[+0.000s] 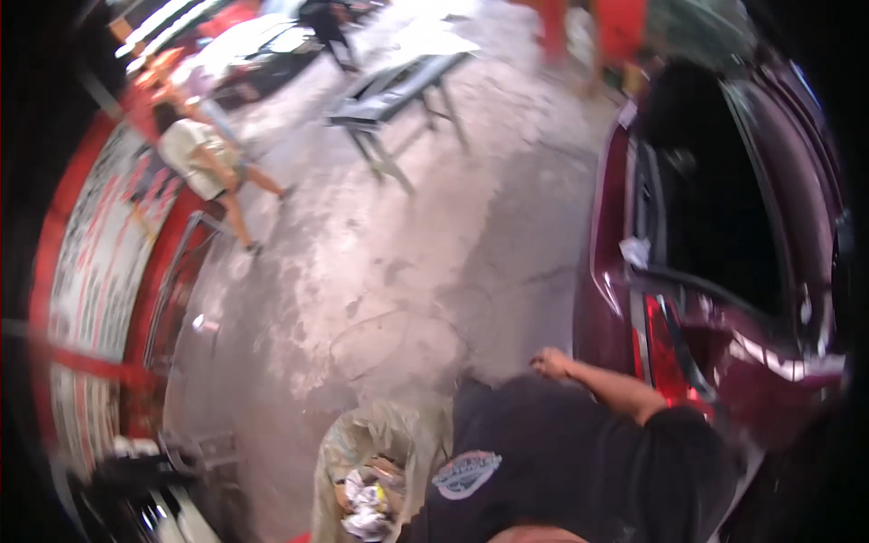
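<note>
The right hand (550, 364) hung closed, seemingly a loose empty fist in the blur, beside the dark red car (715, 299) with its rear hatch open. The left hand was out of view. Below stood a lined rubbish bin (367, 471) on the concrete floor (398, 262); a folding tabletop (398, 86) stood farther off.

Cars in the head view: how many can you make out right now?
2. A dark red car fills the right side, its rear open, and a white car sits far off at upper left. The blur and dark rim may hide others.
</note>
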### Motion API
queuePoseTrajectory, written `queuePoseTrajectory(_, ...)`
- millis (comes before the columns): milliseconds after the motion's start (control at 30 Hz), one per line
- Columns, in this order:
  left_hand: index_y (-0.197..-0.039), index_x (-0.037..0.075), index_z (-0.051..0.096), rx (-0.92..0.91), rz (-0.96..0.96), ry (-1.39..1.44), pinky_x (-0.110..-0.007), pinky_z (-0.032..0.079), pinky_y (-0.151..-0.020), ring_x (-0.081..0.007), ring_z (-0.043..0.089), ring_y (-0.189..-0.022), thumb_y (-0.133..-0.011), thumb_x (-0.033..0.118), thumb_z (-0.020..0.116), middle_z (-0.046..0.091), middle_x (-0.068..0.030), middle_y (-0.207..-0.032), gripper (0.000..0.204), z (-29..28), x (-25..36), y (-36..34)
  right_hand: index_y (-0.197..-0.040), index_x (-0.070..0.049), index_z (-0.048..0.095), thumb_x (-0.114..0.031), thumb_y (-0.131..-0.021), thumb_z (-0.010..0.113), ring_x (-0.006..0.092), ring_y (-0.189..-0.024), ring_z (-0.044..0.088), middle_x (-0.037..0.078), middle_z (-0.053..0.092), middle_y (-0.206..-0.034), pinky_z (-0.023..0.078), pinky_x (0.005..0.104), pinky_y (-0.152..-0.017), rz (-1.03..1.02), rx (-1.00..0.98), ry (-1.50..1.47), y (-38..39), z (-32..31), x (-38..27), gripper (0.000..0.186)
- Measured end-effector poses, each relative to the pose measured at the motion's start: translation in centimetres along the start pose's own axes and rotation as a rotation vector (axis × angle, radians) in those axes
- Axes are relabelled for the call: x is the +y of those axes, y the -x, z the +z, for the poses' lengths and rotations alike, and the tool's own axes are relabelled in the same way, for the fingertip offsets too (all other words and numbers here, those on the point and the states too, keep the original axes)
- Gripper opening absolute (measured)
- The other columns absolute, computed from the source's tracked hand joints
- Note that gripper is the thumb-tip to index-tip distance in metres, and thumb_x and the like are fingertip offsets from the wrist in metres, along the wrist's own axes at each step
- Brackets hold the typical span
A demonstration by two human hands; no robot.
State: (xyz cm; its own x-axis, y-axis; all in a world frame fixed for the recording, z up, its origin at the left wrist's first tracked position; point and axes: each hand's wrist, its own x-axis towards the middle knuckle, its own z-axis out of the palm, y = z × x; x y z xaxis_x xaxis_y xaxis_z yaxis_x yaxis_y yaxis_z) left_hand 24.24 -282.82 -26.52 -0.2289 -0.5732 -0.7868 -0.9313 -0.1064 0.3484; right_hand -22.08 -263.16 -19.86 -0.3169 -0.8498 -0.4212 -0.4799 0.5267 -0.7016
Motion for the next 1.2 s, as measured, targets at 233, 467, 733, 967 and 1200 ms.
queuePoseTrajectory(233,-0.076,0.004,0.061,0.05,0.165,0.227,-0.037,0.041,-0.047,-0.0194,0.049,-0.051,-0.087,0.024,0.057,0.054,-0.0048,-0.06,0.023,-18.5,24.5,-21.4,-0.103,-0.003,0.071,-0.024,-0.084,0.059,0.0389,-0.087,0.068,0.021,0.07,-0.091,0.052,0.0443,-0.079,0.218,0.424,-0.097,-5.2,-6.4,0.8,0.031)
queuePoseTrajectory(467,-0.08,0.011,0.056,-0.021,0.346,0.493,-0.03,0.027,-0.035,-0.0076,0.035,-0.04,-0.091,0.021,0.064,0.036,0.0051,-0.05,0.017,-27.1,50.3,-30.8,-0.107,-0.006,0.072,-0.026,-0.08,0.063,0.0384,-0.096,0.067,0.022,0.07,-0.099,0.052,0.0444,-0.087,0.583,0.273,-0.164,-11.2,-10.3,5.6,0.034)
queuePoseTrajectory(733,-0.082,0.012,0.056,-0.319,0.236,-0.087,-0.029,0.026,-0.035,-0.0082,0.035,-0.039,-0.089,0.019,0.066,0.037,0.0045,-0.051,0.014,-18.2,55.4,-34.9,-0.106,-0.005,0.07,-0.025,-0.08,0.064,0.0355,-0.092,0.068,0.02,0.071,-0.1,0.053,0.0463,-0.08,0.629,0.322,-0.239,-22.4,-20.0,12.8,0.034)
queuePoseTrajectory(967,-0.085,0.011,0.06,-0.493,0.398,-0.513,-0.029,0.027,-0.034,-0.0092,0.036,-0.038,-0.087,0.017,0.068,0.039,0.0037,-0.051,0.01,-15.9,68.2,-41.2,-0.112,0.0,0.066,-0.017,-0.085,0.062,0.0215,-0.07,0.069,0.015,0.069,-0.087,0.056,0.0355,-0.064,0.551,0.877,-0.876,-27.8,-38.8,10.6,0.032)
queuePoseTrajectory(1200,-0.089,0.011,0.063,-0.498,0.21,-0.185,-0.028,0.027,-0.033,-0.0102,0.037,-0.036,-0.086,0.015,0.07,0.041,0.0029,-0.051,0.009,-13.4,91.2,-49.6,-0.133,-0.001,0.051,-0.017,-0.091,0.062,0.0241,-0.073,0.07,0.011,0.068,-0.09,0.058,0.0376,-0.065,0.755,1.345,-1.549,-25.5,-41.1,14.7,0.046)
